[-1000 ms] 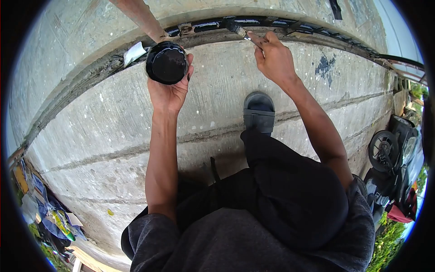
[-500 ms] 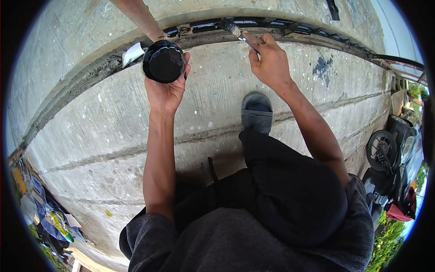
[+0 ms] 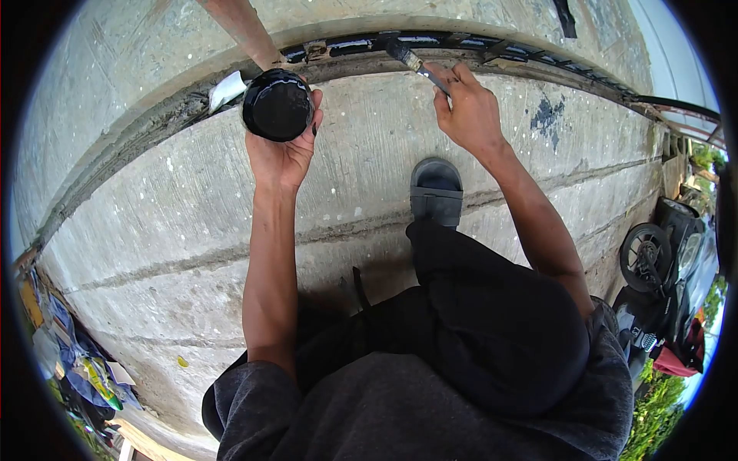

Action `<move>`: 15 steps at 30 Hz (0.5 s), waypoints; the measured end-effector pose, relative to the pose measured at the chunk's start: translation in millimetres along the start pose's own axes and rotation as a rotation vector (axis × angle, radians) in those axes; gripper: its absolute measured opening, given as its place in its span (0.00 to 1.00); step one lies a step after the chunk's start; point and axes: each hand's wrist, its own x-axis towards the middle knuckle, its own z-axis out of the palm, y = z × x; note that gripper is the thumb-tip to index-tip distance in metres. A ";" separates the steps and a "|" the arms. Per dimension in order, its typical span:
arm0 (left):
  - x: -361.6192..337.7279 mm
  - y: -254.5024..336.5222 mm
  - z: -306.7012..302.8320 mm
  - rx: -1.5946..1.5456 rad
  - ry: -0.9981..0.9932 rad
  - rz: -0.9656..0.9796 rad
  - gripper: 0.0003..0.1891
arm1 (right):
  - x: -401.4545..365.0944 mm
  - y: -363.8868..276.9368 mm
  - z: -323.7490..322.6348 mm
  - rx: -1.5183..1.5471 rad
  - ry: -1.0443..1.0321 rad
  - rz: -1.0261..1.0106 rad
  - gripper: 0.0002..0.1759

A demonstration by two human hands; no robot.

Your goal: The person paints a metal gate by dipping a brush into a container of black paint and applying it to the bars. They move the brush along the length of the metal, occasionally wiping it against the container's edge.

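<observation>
A round container of glossy black paint [image 3: 277, 106] rests in my left hand [image 3: 286, 154], whose fingers curl around its right side. My right hand [image 3: 470, 109] grips a paintbrush [image 3: 419, 67] by its handle. The brush's dark, paint-coated bristles point up and left, at the near edge of a long black metal strip [image 3: 357, 46] with a wet shine. Whether the bristles touch the strip I cannot tell. The strip lies low along the base of the concrete wall.
A rusty pole [image 3: 244, 34] stands just beyond the container, with a white scrap [image 3: 226, 91] beside it. A sandalled foot [image 3: 436, 192] is on the concrete floor [image 3: 361, 154]. Motorcycle parts [image 3: 646, 255] are at the right, assorted litter [image 3: 96, 376] at the lower left.
My right hand and the brush have moved slightly right and a little toward me. My left hand and the container have hardly moved.
</observation>
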 end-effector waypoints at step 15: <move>2.9 -4.7 -2.2 -0.017 0.005 -0.030 0.25 | 29.5 29.4 -1.1 -0.094 -0.059 -0.056 0.17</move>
